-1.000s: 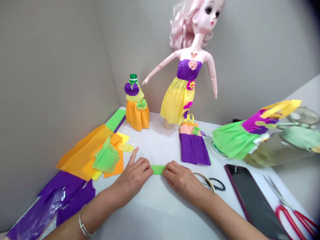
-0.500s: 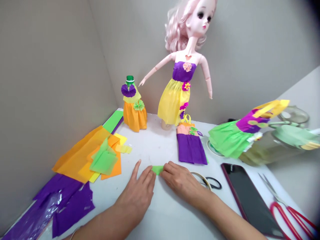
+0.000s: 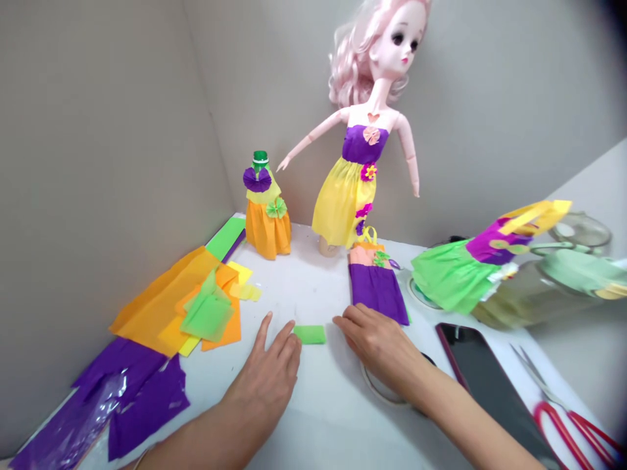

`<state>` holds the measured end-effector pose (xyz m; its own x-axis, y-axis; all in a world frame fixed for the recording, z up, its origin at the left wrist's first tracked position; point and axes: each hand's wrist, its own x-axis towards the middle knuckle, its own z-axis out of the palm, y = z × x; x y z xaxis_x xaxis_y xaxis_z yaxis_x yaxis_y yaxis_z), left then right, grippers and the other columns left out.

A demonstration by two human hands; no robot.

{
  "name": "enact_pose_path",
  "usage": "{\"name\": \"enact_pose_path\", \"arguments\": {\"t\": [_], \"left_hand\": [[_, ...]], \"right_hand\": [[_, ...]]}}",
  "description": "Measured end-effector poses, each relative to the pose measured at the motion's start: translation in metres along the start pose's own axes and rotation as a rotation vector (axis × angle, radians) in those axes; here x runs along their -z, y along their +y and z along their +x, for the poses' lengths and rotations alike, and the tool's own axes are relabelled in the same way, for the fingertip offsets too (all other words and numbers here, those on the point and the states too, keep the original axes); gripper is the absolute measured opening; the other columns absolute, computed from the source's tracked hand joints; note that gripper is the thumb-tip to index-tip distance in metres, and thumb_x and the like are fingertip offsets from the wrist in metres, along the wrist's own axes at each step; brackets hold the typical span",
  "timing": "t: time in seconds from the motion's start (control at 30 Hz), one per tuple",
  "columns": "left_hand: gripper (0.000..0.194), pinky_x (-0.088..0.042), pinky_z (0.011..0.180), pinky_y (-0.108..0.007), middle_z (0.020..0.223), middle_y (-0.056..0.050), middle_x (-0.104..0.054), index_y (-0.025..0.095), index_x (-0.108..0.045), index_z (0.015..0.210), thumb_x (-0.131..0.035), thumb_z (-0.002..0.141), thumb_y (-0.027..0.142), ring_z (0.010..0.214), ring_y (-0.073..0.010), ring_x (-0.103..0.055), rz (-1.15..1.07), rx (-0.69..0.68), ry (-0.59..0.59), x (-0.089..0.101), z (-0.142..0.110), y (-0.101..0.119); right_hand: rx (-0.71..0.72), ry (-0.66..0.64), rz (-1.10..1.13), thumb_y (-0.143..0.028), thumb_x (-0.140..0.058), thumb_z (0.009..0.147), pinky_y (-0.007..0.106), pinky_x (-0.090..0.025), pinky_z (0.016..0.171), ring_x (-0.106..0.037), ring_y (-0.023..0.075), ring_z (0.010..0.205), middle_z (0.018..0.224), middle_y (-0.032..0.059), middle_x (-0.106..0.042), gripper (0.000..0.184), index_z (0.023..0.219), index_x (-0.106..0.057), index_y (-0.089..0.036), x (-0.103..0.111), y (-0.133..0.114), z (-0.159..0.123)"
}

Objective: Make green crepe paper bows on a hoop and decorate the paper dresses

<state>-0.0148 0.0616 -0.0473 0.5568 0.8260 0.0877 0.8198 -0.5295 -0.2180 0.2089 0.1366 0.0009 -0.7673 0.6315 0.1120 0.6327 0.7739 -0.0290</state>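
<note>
A small folded strip of green crepe paper (image 3: 309, 335) lies flat on the white table (image 3: 313, 418), between my two hands. My left hand (image 3: 272, 369) rests just left of it, its fingers spread and holding nothing. My right hand (image 3: 375, 344) lies to the strip's right, also holding nothing, with its fingertips a little apart from the paper. Under the right palm's outer side is a roll of tape (image 3: 379, 386), partly hidden by the hand.
A pink-haired doll in a purple and yellow paper dress (image 3: 347, 189) stands behind my hands, beside a paper-dressed bottle (image 3: 267, 215). Crepe paper sheets (image 3: 157, 307) lie left; a phone (image 3: 490, 385) and red-handled scissors (image 3: 563, 424) lie right.
Both hands have let go of the green strip and moved apart, leaving it flat on the table. My right hand has slid over the tape roll.
</note>
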Motion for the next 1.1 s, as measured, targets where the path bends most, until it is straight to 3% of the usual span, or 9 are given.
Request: {"name": "enact_pose_path", "arguments": {"t": [0.13,0.2,0.4,0.5,0.6,0.73,0.83,0.93,1.1], "left_hand": [[0.038,-0.001,0.114,-0.064,0.12,-0.015,-0.066,0.011,-0.063,0.121,-0.048,0.088,0.021,0.134,-0.0315,-0.039,0.004,-0.011,0.027,0.0,-0.001,-0.001],[0.038,-0.001,0.114,-0.064,0.12,-0.015,-0.066,0.011,-0.064,0.12,-0.046,0.088,0.02,0.133,-0.0315,-0.04,-0.002,-0.017,0.041,0.0,-0.001,-0.001],[0.038,-0.001,0.112,-0.064,0.118,-0.015,-0.068,0.011,-0.066,0.117,-0.044,0.087,0.017,0.13,-0.0319,-0.043,-0.006,-0.026,0.066,0.001,-0.001,-0.001],[0.036,0.0,0.112,-0.064,0.117,-0.017,-0.068,0.009,-0.067,0.114,-0.045,0.087,0.015,0.128,-0.0327,-0.045,0.002,-0.035,0.068,0.002,-0.003,-0.001],[0.033,-0.006,0.113,-0.063,0.114,-0.018,-0.068,0.008,-0.067,0.111,-0.049,0.086,0.018,0.125,-0.0328,-0.049,-0.03,0.014,0.073,0.007,-0.002,-0.004],[0.021,-0.017,0.112,-0.06,0.098,-0.01,-0.069,0.014,-0.067,0.1,-0.052,0.086,0.022,0.113,-0.0283,-0.056,-0.253,0.046,0.105,0.02,0.005,-0.016],[0.018,-0.017,0.115,-0.057,0.097,-0.005,-0.065,0.018,-0.062,0.101,-0.051,0.088,0.017,0.102,-0.0212,-0.058,-0.401,0.041,0.202,0.025,0.011,-0.022],[0.018,-0.018,0.115,-0.057,0.1,-0.006,-0.063,0.018,-0.059,0.104,-0.051,0.088,0.016,0.104,-0.0206,-0.056,-0.474,0.051,0.289,0.021,0.016,-0.023],[0.015,-0.018,0.113,-0.061,0.095,-0.005,-0.063,0.019,-0.06,0.101,-0.051,0.089,0.016,0.106,-0.0223,-0.055,-0.498,0.055,0.289,0.011,0.022,-0.024]], "right_hand": [[0.158,0.007,-0.036,-0.005,-0.045,0.09,0.036,-0.045,0.079,-0.052,0.0234,0.09,0.099,0.0098,-0.058,0.032,0.12,-0.053,-0.012,-0.003,-0.028,0.006],[0.221,0.006,-0.111,-0.004,-0.045,0.088,0.04,-0.045,0.086,-0.052,0.0263,0.097,0.103,0.0119,-0.059,0.035,0.121,-0.054,-0.01,-0.011,-0.043,0.006],[0.19,0.053,-0.265,0.001,-0.042,0.078,0.05,-0.037,0.101,-0.044,0.0331,0.119,0.121,0.0198,-0.055,0.045,0.122,-0.054,-0.003,-0.034,-0.061,-0.011],[0.136,0.074,-0.265,0.003,-0.044,0.078,0.05,-0.039,0.099,-0.048,0.0323,0.113,0.113,0.0191,-0.058,0.039,0.112,-0.059,-0.007,-0.032,-0.06,-0.012],[0.111,0.064,-0.267,0.002,-0.049,0.079,0.046,-0.045,0.087,-0.054,0.0289,0.095,0.095,0.0144,-0.06,0.025,0.096,-0.062,-0.011,-0.024,-0.054,-0.006],[0.133,0.041,-0.253,-0.002,-0.057,0.079,0.037,-0.044,0.068,-0.053,0.0235,0.076,0.078,0.006,-0.056,0.013,0.081,-0.058,-0.015,-0.014,-0.044,0.002],[0.142,0.045,-0.23,-0.004,-0.061,0.079,0.035,-0.042,0.065,-0.052,0.0224,0.074,0.077,0.0046,-0.056,0.012,0.081,-0.057,-0.015,-0.011,-0.039,0.005],[0.155,0.052,-0.225,-0.004,-0.06,0.08,0.034,-0.039,0.064,-0.052,0.0218,0.073,0.078,0.0042,-0.056,0.012,0.083,-0.057,-0.015,-0.011,-0.036,0.007],[0.164,0.041,-0.209,-0.003,-0.06,0.081,0.035,-0.037,0.066,-0.05,0.0222,0.074,0.08,0.0044,-0.057,0.012,0.083,-0.057,-0.015,-0.016,-0.032,0.008]]}}
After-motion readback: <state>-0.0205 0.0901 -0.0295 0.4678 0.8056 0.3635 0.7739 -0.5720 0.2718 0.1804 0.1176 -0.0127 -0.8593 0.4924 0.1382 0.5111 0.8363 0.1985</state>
